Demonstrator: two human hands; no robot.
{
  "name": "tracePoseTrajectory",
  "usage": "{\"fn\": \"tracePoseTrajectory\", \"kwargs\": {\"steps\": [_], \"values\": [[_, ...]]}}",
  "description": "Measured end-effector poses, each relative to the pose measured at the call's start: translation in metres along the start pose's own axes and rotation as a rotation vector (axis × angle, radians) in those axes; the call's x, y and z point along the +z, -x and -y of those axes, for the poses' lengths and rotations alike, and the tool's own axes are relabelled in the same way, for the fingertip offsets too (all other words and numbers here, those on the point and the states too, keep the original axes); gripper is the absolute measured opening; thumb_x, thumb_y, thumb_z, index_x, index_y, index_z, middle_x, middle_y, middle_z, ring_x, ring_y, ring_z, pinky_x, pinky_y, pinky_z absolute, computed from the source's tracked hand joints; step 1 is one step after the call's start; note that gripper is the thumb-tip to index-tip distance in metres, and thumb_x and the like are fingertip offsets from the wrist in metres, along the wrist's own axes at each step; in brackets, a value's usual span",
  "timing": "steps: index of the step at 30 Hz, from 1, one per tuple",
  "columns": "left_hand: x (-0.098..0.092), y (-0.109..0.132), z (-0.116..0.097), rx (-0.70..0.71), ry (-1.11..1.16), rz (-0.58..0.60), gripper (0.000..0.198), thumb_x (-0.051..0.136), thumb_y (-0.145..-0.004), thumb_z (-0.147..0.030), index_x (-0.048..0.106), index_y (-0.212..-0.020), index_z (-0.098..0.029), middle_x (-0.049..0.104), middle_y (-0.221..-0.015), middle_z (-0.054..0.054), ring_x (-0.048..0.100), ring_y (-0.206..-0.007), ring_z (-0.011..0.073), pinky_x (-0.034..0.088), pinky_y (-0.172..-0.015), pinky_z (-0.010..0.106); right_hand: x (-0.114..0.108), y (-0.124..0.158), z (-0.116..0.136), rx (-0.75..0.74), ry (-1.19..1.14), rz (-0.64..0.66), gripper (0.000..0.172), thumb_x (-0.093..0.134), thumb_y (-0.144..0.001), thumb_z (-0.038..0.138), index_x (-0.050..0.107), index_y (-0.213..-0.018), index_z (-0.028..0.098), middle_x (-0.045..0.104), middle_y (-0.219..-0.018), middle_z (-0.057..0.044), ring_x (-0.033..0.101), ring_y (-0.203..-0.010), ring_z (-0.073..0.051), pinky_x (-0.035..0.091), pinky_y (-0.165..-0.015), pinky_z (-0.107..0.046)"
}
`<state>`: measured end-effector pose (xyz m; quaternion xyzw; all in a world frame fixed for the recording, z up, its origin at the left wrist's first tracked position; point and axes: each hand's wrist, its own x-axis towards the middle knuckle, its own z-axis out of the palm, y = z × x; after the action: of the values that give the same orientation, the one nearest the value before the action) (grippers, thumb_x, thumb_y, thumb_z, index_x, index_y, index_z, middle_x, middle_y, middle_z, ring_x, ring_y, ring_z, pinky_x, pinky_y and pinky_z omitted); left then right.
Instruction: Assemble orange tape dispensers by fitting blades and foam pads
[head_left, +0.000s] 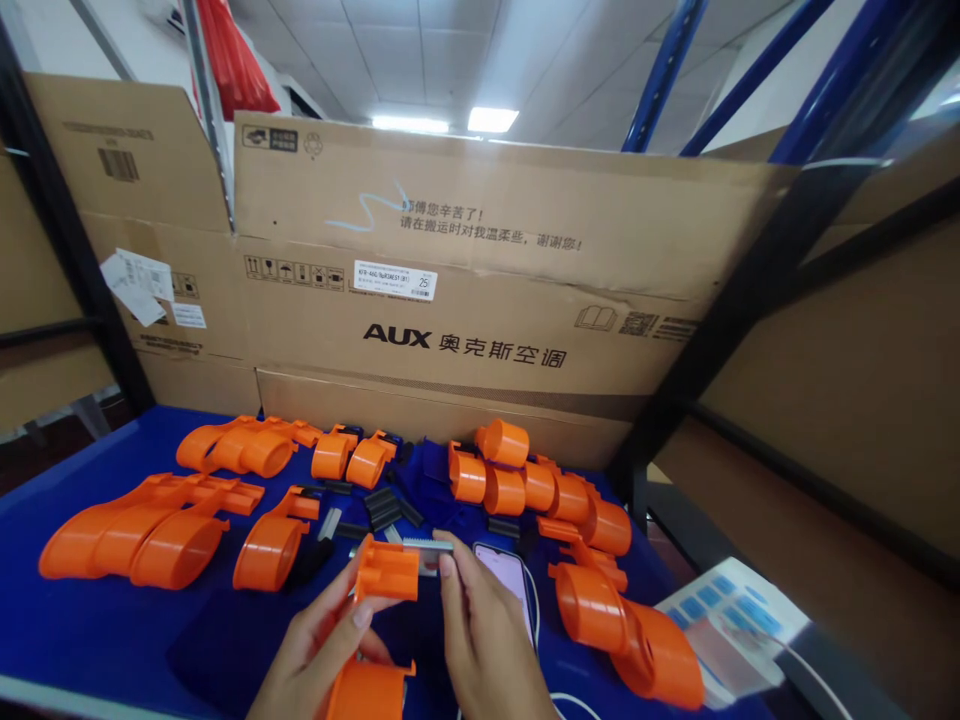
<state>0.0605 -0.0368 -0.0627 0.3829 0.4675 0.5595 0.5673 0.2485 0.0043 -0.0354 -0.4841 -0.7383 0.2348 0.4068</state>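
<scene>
My left hand (319, 645) grips an orange plastic tape-dispenser part (386, 572) from below, thumb on its front face. Just to its right, my right hand (487, 640) pinches a thin grey metal toothed blade (427, 545) against the top edge of that part. Another orange part (367, 690) lies under my wrists at the bottom edge. Both hands hover over the blue table (112, 630).
Rows of orange dispenser shells (142, 535) lie left, orange rollers and handles (540, 490) right, small dark blades (386, 508) in the middle. A phone (506, 580) with a white cable lies by my right hand. AUX cardboard boxes (465, 300) wall off the back; shelf posts (757, 260) stand right.
</scene>
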Motion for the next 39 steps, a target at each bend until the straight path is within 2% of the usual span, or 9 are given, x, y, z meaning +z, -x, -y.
{"fn": "tracePoseTrajectory", "kwargs": {"steps": [3, 8, 11, 14, 17, 20, 26, 30, 39], "values": [[0.004, 0.002, -0.001, 0.047, -0.058, 0.068, 0.069, 0.067, -0.087, -0.051, 0.053, -0.146, -0.018, 0.081, -0.080, 0.007, 0.072, -0.068, 0.0231, 0.056, -0.065, 0.029, -0.002, 0.003, 0.009, -0.062, 0.192, 0.086, 0.048, 0.035, -0.101, 0.024, 0.047, -0.147, 0.016, 0.069, -0.120, -0.017, 0.064, -0.113, -0.031, 0.048, -0.098, -0.042], [-0.001, 0.004, -0.011, 0.031, -0.113, 0.120, 0.069, 0.067, -0.089, -0.047, 0.046, -0.150, -0.023, 0.078, -0.084, 0.002, 0.066, -0.072, 0.0181, 0.053, -0.070, 0.026, -0.008, 0.000, 0.025, -0.107, 0.303, 0.281, 0.069, 0.040, -0.089, 0.008, 0.032, -0.157, 0.013, 0.071, -0.114, -0.015, 0.063, -0.109, -0.029, 0.050, -0.092, -0.039], [-0.009, 0.006, -0.023, -0.025, -0.119, 0.115, 0.081, 0.069, -0.086, -0.049, 0.038, -0.155, -0.020, 0.076, -0.075, 0.002, 0.068, -0.073, 0.0219, 0.055, -0.071, 0.030, -0.015, -0.006, 0.023, -0.121, 0.316, 0.336, 0.063, 0.039, -0.094, 0.014, 0.035, -0.156, 0.019, 0.070, -0.110, -0.011, 0.064, -0.102, -0.027, 0.051, -0.087, -0.037], [-0.018, 0.008, -0.037, -0.031, -0.045, -0.018, 0.088, 0.071, -0.083, -0.053, 0.035, -0.156, -0.019, 0.077, -0.069, 0.004, 0.070, -0.062, 0.0233, 0.055, -0.058, 0.029, -0.018, -0.008, 0.015, -0.143, 0.394, 0.323, 0.052, 0.040, -0.097, 0.016, 0.049, -0.148, 0.022, 0.070, -0.107, -0.010, 0.062, -0.099, -0.026, 0.048, -0.088, -0.037], [-0.027, 0.010, -0.043, -0.007, -0.011, -0.155, 0.081, 0.072, -0.082, -0.053, 0.041, -0.151, -0.025, 0.076, -0.067, 0.002, 0.068, -0.055, 0.0197, 0.052, -0.053, 0.024, -0.012, -0.004, 0.007, -0.218, 0.516, 0.420, 0.041, 0.049, -0.095, 0.018, 0.064, -0.132, 0.026, 0.067, -0.112, -0.010, 0.058, -0.102, -0.028, 0.045, -0.089, -0.039], [-0.034, 0.011, -0.041, -0.013, 0.006, -0.198, 0.078, 0.074, -0.079, -0.054, 0.045, -0.147, -0.029, 0.077, -0.068, 0.001, 0.066, -0.055, 0.0183, 0.052, -0.053, 0.022, -0.001, 0.001, 0.001, -0.283, 0.583, 0.526, 0.040, 0.058, -0.092, 0.021, 0.065, -0.130, 0.033, 0.065, -0.113, -0.009, 0.056, -0.101, -0.028, 0.042, -0.086, -0.040], [-0.044, 0.011, -0.042, -0.013, 0.040, -0.298, 0.081, 0.075, -0.078, -0.054, 0.044, -0.148, -0.029, 0.077, -0.066, 0.001, 0.073, -0.065, 0.0240, 0.055, -0.056, 0.025, 0.005, -0.005, -0.006, -0.303, 0.731, 0.511, 0.038, 0.054, -0.091, 0.017, 0.067, -0.126, 0.026, 0.063, -0.107, -0.011, 0.053, -0.097, -0.029, 0.039, -0.081, -0.040], [-0.055, 0.007, -0.042, -0.014, 0.085, -0.325, 0.086, 0.077, -0.076, -0.054, 0.039, -0.150, -0.033, 0.078, -0.064, -0.001, 0.071, -0.057, 0.0214, 0.056, -0.056, 0.026, 0.006, -0.024, -0.003, -0.334, 0.709, 0.467, 0.042, 0.058, -0.089, 0.017, 0.064, -0.129, 0.029, 0.063, -0.106, -0.007, 0.052, -0.101, -0.027, 0.039, -0.087, -0.038], [-0.048, 0.004, -0.033, 0.098, 0.044, -0.262, 0.077, 0.074, -0.079, -0.054, 0.046, -0.144, -0.023, 0.080, -0.066, 0.003, 0.076, -0.075, 0.0260, 0.060, -0.073, 0.028, 0.058, -0.085, -0.012, -0.306, 0.810, 0.330, 0.024, 0.062, -0.088, 0.016, 0.070, -0.110, 0.020, 0.062, -0.106, -0.013, 0.051, -0.101, -0.030, 0.038, -0.083, -0.040]]}}
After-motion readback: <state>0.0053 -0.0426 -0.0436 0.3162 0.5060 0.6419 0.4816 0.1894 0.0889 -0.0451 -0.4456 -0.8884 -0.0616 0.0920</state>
